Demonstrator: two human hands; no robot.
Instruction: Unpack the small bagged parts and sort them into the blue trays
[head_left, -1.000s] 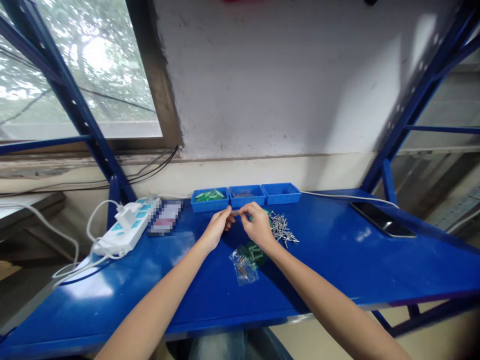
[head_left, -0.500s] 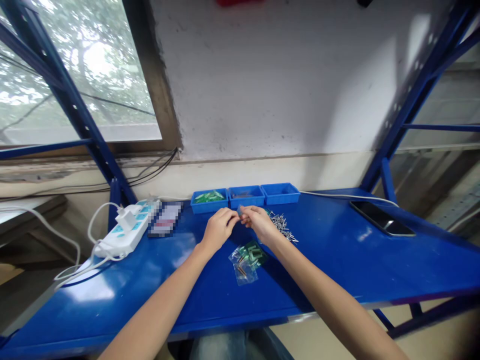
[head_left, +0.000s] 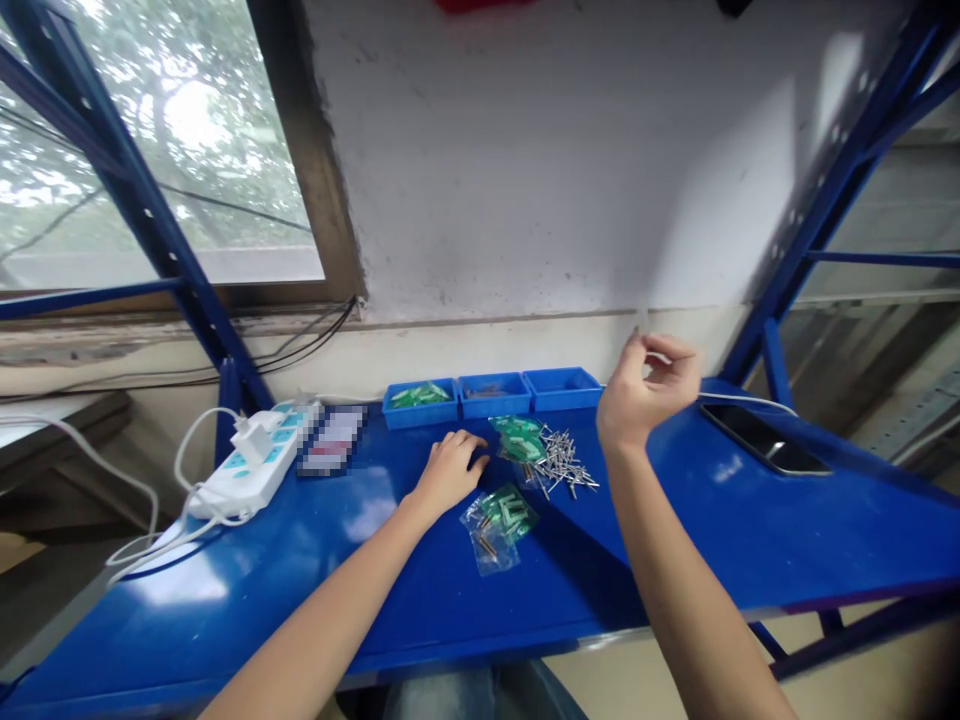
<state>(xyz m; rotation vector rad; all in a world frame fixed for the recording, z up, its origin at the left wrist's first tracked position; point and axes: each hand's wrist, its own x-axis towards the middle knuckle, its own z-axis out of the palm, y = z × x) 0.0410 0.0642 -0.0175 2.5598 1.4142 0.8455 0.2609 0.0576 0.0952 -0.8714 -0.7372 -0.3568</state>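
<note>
My right hand (head_left: pixel 646 392) is raised above the table's right half, thumb and fingers pinched together. A small see-through piece (head_left: pixel 642 320) pokes up from the fingertips, too faint to name surely. My left hand (head_left: pixel 452 468) rests low over the blue table, fingers stretched and slightly apart, holding nothing. Just right of it lies a pile of green-and-clear plastic packets (head_left: pixel 517 438) beside loose metal pins (head_left: pixel 564 460). Nearer to me, a clear bag (head_left: pixel 491 550) with brown-looking pins lies against a green packet (head_left: pixel 511 510) of pale pieces.
Three blue bins stand along the back: one with green packets (head_left: pixel 387 412), a middle bin (head_left: pixel 495 405) with small parts, and a right bin (head_left: pixel 562 402). A power strip (head_left: pixel 259 470) with cables and a blurred phone-like object (head_left: pixel 331 440) lie left; a black phone (head_left: pixel 765 438) lies right.
My hands have come apart. The right hand has risen and swung right with the small see-through piece; the left has lowered slightly and opened. The packets and pins are now uncovered.
</note>
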